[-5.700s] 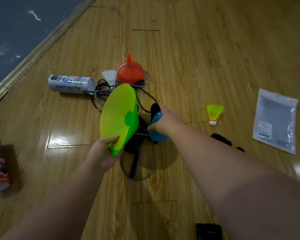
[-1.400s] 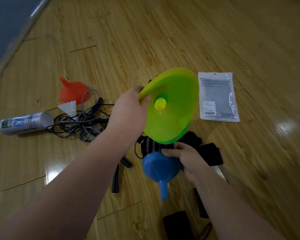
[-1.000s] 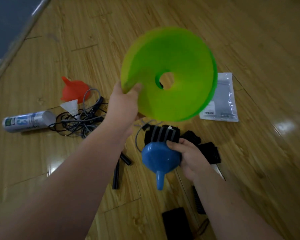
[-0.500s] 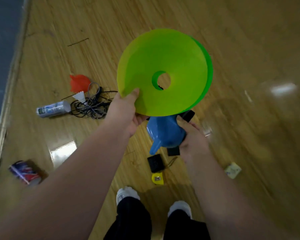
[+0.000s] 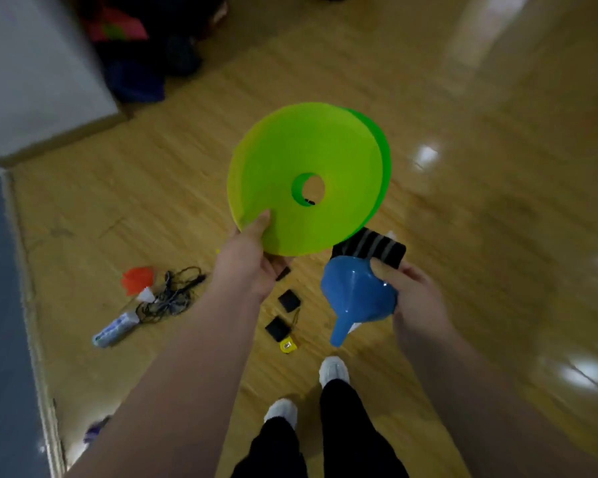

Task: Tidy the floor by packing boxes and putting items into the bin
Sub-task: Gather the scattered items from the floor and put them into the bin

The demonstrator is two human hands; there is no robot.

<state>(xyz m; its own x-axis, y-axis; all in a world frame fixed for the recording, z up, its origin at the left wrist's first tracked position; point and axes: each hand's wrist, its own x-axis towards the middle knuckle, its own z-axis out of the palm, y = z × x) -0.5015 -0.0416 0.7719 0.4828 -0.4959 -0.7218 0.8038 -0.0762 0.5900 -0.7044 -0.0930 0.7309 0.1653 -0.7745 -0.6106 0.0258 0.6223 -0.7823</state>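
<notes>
My left hand (image 5: 252,263) grips the rim of two stacked yellow-green disc cones (image 5: 283,160), held up over the wooden floor with their centre hole facing me. My right hand (image 5: 415,294) holds a blue funnel (image 5: 356,298), spout down, together with a black striped cloth item (image 5: 370,248). On the floor to the left lie an orange funnel (image 5: 137,279), a white shuttlecock (image 5: 146,294), a tangle of black cables (image 5: 168,300) and a white tube (image 5: 113,331).
Small black pouches (image 5: 289,300) (image 5: 276,328) and a yellow tag (image 5: 287,346) lie on the floor by my feet (image 5: 334,370). A white wall corner (image 5: 32,81) stands upper left with dark bags (image 5: 142,56) beside it. A skirting board runs along the left.
I have stood up and turned; the floor items now look smaller and farther below. Both hands still carry the cones, funnel and cloth. The wall corner and dark bags came into view.
</notes>
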